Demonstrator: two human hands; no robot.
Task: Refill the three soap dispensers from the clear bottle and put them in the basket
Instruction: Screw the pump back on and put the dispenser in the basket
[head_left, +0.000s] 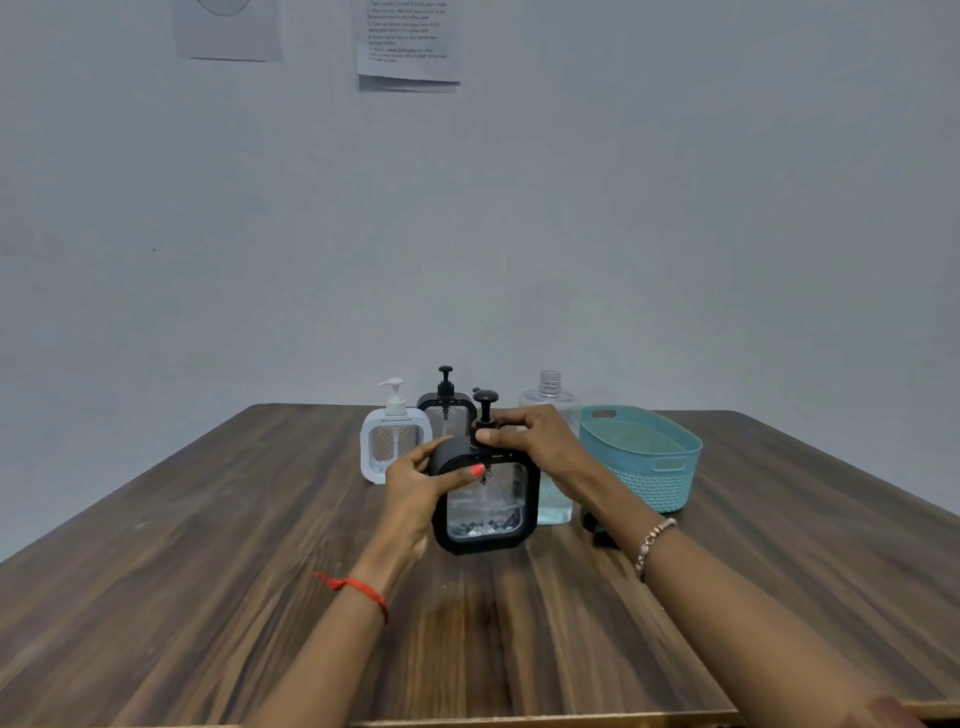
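Head view places the front black dispenser (485, 499) at table centre, standing upright between my two hands. My left hand (415, 493) clamps its upper left shoulder, thumb pressed across the front window. My right hand (530, 431) has its fingers closed in a pinch around the pump collar below the knob. I judge this step to be turning the pump head; whether it is coming off or going on I cannot tell. A little liquid sits in the bottom of the window.

The clear bottle (553, 415) stands uncapped just behind my right wrist, with liquid in it. Next move calls for steady counter-torque from the left hand.

The white dispenser (395, 441) and rear black dispenser (445, 410) stand close behind, near the left hand. The teal basket (644, 457) sits to the right, holding nothing visible. The wooden table (208, 571) offers open room in front and left.
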